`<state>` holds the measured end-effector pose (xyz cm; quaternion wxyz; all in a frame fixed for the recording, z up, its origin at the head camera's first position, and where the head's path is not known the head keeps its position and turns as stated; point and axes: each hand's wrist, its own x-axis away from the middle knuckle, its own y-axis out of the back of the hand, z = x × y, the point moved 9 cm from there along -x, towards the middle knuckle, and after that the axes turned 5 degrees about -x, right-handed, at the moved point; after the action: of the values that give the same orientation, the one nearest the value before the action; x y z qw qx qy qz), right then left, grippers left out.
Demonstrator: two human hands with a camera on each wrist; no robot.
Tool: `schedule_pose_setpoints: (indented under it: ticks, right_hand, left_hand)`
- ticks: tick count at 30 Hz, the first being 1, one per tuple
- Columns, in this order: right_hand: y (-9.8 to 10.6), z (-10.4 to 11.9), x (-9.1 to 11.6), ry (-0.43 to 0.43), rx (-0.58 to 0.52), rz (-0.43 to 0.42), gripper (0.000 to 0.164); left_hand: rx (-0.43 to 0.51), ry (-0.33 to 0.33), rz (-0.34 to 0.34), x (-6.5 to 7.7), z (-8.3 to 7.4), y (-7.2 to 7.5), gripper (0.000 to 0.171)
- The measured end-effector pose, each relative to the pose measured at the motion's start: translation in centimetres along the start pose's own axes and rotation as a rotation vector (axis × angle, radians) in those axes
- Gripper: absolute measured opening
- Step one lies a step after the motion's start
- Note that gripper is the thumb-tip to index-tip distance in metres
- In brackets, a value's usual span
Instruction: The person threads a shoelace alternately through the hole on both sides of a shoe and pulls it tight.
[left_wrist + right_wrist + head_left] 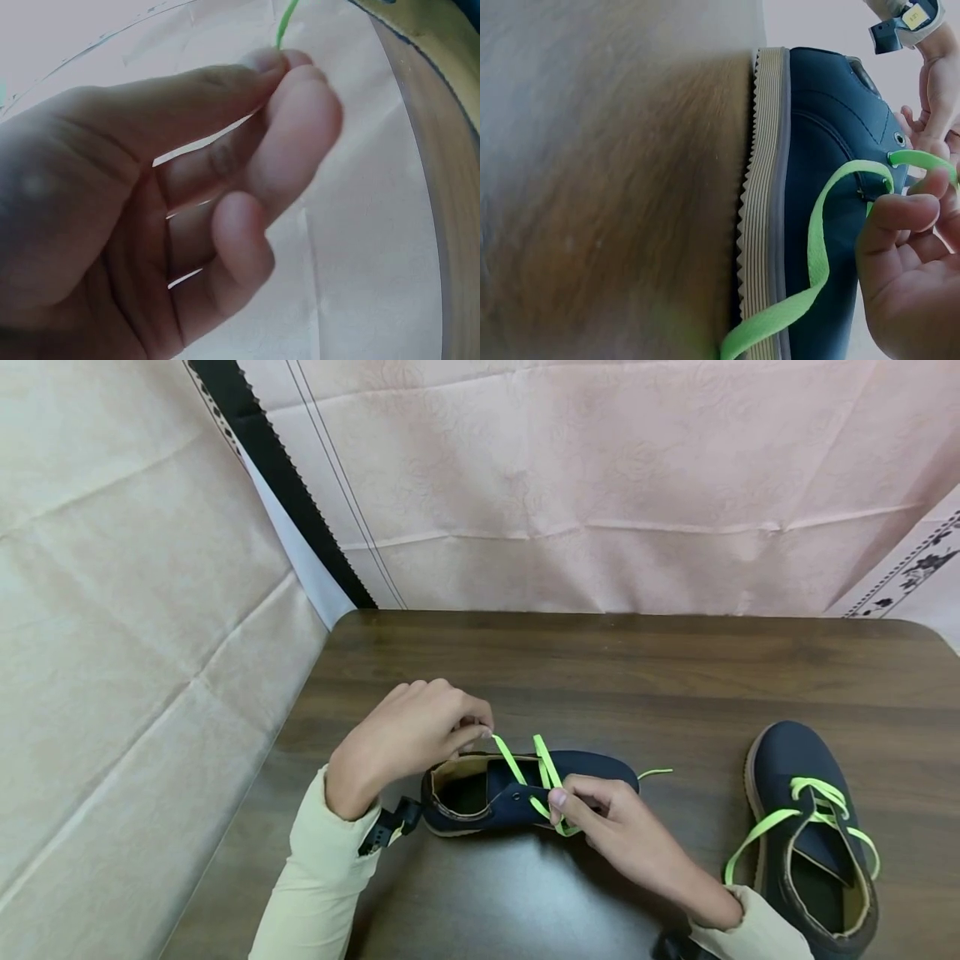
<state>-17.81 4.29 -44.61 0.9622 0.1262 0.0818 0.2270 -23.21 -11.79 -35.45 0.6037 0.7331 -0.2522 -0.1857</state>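
A navy shoe (600,766) lies sideways on the table, its toe to the right and its open collar to the left. A bright green lace (510,760) runs through its eyelets. Over the collar, my left hand (423,727) pinches one end of this lace between thumb and fingertips, pulled taut from the shoe; the left wrist view shows the green tip at the thumb. My right hand (618,827) pinches lace beside the eyelets, its fingers curled against the shoe's near side. In the right wrist view, a loose green length (817,259) hangs down across the ribbed sole (763,172).
The second navy shoe (797,752), with green lace in it, stands at the right with its toe away from me. Beneath both shoes is a brown wooden table (600,668) with rounded far corners. Pale cloth (637,468) hangs behind its far edge.
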Motion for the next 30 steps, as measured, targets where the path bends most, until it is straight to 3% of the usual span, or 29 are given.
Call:
schedule_pose_setpoints:
  ticks: [11,15,20,27,30]
  right_hand:
    - [0.1,-1.6,0.1,-0.205,-0.157,-0.039,0.034]
    - [-0.2,-1.8,0.2,-0.229,-0.248,-0.021,0.035]
    - [-0.6,-2.1,0.4,-0.265,-0.267,0.019,0.030]
    - [-0.4,-1.5,0.0,-0.163,-0.127,0.013,0.017]
    - [-0.5,-1.5,0.0,-0.176,-0.161,0.026,0.019]
  left_hand:
    - [-0.045,0.008,-0.216,0.4,0.2,2.5,0.009]
    - [-0.066,0.019,-0.288,0.7,0.2,3.3,0.010]
    - [-0.061,0.020,-0.361,0.9,0.2,4.0,0.013]
    - [-0.054,0.045,-0.490,1.4,0.4,5.3,0.012]
    - [-0.043,0.057,-0.549,1.7,0.3,5.8,0.011]
